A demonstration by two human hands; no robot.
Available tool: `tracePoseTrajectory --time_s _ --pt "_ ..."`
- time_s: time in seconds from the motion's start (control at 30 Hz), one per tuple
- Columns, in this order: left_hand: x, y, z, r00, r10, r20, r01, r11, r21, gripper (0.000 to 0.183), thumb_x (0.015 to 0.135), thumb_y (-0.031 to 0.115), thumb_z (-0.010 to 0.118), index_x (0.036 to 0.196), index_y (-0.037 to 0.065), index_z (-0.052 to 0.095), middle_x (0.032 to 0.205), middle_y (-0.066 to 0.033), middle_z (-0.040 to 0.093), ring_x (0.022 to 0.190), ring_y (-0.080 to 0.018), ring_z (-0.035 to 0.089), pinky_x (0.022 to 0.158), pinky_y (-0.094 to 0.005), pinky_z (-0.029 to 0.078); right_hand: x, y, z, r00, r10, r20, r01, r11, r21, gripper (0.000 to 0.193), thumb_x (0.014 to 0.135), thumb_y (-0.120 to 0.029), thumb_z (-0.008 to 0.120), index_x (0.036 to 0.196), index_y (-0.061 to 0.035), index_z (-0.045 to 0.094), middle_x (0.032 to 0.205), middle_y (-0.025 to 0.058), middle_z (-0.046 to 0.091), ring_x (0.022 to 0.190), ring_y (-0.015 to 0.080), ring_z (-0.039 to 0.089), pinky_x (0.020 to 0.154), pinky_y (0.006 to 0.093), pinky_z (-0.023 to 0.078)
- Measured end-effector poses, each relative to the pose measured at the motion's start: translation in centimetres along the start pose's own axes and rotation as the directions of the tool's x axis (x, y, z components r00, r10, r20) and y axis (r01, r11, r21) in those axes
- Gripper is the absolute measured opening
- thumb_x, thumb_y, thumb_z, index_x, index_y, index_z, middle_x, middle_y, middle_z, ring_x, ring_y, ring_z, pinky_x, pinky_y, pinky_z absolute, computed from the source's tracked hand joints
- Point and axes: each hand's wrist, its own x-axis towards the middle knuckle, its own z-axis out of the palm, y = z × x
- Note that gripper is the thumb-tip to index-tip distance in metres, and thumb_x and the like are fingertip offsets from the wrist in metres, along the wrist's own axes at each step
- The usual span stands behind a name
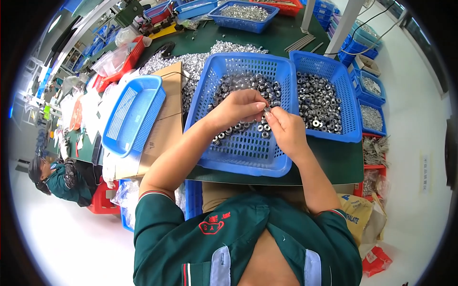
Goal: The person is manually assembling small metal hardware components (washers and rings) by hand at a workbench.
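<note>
My left hand and my right hand meet above a large blue perforated basket. Fingertips of both are pinched together on a small grey metal part, mostly covered by the fingers. Below them, short ring-like metal pieces with center holes lie loose, mainly in the far half of the basket. To the right, a second blue basket touches the first and holds many similar dark metal rings.
Left of the baskets, an unfilled light-blue basket rests on cardboard. Shiny metal pieces are heaped behind on the green table. Farther back stands another blue tray of parts. A person sits at the far left.
</note>
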Motion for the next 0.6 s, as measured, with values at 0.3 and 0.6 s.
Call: tracePoseTrajectory --time_s 0.3,0.6 --pt "0.4 -0.6 -1.1 0.981 -0.191 0.020 0.192 0.978 -0.085 0.023 0.092 0.021 0.059 0.085 0.000 0.057 0.067 -0.0031 0.054 0.054 -0.0079 0.042 0.048 -0.0228 0.032 0.0 0.2 0.9 0.956 -0.289 -0.050 0.262 0.917 -0.300 0.016 0.087 -0.016 0.059 0.076 -0.0081 0.052 0.059 0.0091 0.057 0.054 0.0292 0.059 0.048 0.0417 0.043" --pt "1.2 1.6 -0.6 0.994 -0.081 0.068 0.073 0.992 0.107 0.020 0.093 0.017 0.058 0.107 0.002 0.059 0.085 -0.0005 0.060 0.075 -0.0076 0.056 0.067 -0.0197 0.045 0.3 0.9 0.0 0.999 -0.013 -0.041 0.014 1.000 0.010 0.026 0.091 -0.028 0.055 0.075 -0.0068 0.054 0.059 0.0171 0.057 0.058 0.0388 0.057 0.051 0.0481 0.041"
